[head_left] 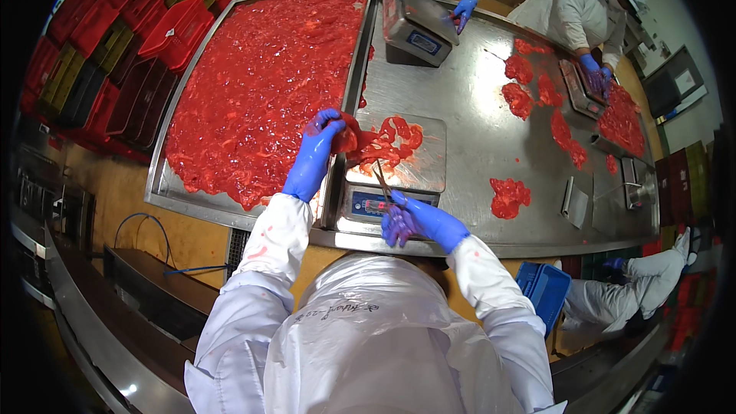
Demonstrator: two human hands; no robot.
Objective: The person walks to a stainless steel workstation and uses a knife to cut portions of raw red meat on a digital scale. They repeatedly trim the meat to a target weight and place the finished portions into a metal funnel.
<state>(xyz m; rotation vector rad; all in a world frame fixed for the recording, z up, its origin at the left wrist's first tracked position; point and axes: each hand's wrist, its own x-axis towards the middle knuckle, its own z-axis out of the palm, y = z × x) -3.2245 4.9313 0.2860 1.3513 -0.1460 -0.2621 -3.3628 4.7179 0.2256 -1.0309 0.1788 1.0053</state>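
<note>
Head view | left hand (313, 155) pinches red meat piece (347, 136) at left edge of scale plate (431, 155) | right hand (414, 220) curls around slim metal tool (382, 179) | slippery meat likely needs firm pinch, left hand clear of tool

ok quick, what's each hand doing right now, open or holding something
Left hand: closed on a piece of red raw meat.
Right hand: closed around a slim metal tool, probably scissors.

Blue-gloved hands (313, 152), stained white sleeves (274, 239), white apron (368, 345)
</note>
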